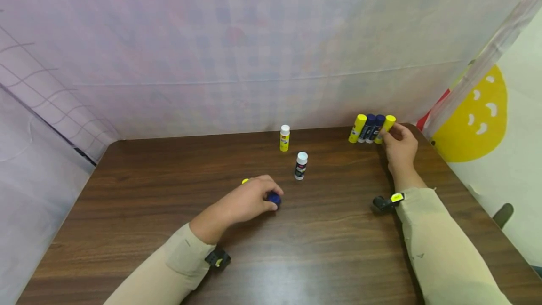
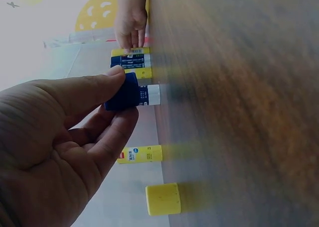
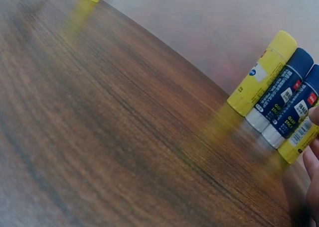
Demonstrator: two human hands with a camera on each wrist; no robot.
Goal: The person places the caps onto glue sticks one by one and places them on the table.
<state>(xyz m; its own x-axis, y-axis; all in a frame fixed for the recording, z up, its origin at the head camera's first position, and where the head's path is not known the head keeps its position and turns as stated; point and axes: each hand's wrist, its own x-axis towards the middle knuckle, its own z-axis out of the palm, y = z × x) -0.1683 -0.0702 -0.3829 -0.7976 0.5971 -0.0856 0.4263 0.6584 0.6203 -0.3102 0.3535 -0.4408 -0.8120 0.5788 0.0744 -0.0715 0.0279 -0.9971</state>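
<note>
My left hand (image 1: 251, 199) pinches a dark blue glue stick cap (image 2: 121, 95) between thumb and fingers, low over the table's middle. A yellow cap (image 2: 163, 199) stands on the table behind that hand, mostly hidden in the head view. My right hand (image 1: 401, 149) grips the rightmost yellow glue stick (image 1: 387, 126), at the end of an upright row. The row also has two dark blue glue sticks (image 3: 279, 92) side by side and another yellow glue stick (image 3: 262, 75). Beyond the left hand stands a blue glue stick (image 1: 300, 169) with its white top uncovered.
A yellow glue stick (image 1: 284, 140) with a white top stands farther back, near the rear edge of the brown wooden table (image 1: 169, 164). A pale curtain (image 1: 237, 51) hangs behind the table. The row of glue sticks is at the back right corner.
</note>
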